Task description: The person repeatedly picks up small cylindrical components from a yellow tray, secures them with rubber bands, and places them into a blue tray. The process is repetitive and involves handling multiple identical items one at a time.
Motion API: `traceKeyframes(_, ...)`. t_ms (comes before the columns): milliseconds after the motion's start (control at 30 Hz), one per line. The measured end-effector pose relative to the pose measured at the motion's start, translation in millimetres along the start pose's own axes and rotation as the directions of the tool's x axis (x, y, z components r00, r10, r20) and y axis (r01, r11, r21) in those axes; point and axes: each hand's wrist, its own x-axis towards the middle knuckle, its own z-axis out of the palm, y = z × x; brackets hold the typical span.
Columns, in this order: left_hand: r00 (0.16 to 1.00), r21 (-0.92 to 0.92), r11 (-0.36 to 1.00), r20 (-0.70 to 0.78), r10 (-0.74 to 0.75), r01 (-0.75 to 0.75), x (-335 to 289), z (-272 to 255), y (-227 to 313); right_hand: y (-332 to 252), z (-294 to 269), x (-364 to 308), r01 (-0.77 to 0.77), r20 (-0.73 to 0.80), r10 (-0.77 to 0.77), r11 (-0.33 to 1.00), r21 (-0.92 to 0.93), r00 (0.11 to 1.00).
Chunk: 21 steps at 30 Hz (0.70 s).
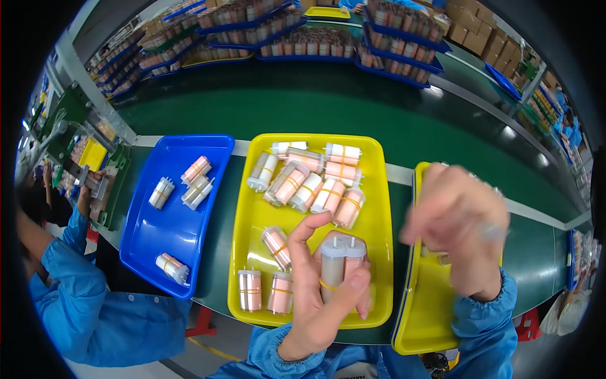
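My left hand (315,309) is wrapped round a double-cylinder cartridge (332,262), held upright above the middle yellow tray (242,215). One half of it looks grey, the other pink, with a yellow rubber band round it and small spouts on top. Several similar pink, white and grey cartridges (292,183) lie in the far part of that tray, and a few (250,290) sit at its near left. Over the right yellow tray (420,316) is my right hand (464,218), smeared by motion; whether it holds anything cannot be made out.
At left, a blue tray (145,234) holds several cartridges. Trays stacked with cartridges (309,49) line the far side of the green table (252,101). A co-worker's blue sleeve (76,278) is close on the left, beside a metal fixture (88,177). Cardboard boxes (473,25) stand far right.
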Motion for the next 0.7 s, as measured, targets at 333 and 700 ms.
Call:
traceKeyframes(333, 0.997, -0.003, 1.0, -0.082, 0.006, -0.006, 5, -19, 12, 14, 32, -12, 0.257, 0.403, -0.064, 0.857, -0.446, 0.913)
traceKeyframes(700, 0.997, 0.061, 0.997, -0.062, -0.053, 0.056, 6, -18, 15, 26, 42, -23, -0.002, 0.277, 0.016, 0.999, -0.05, 0.961)
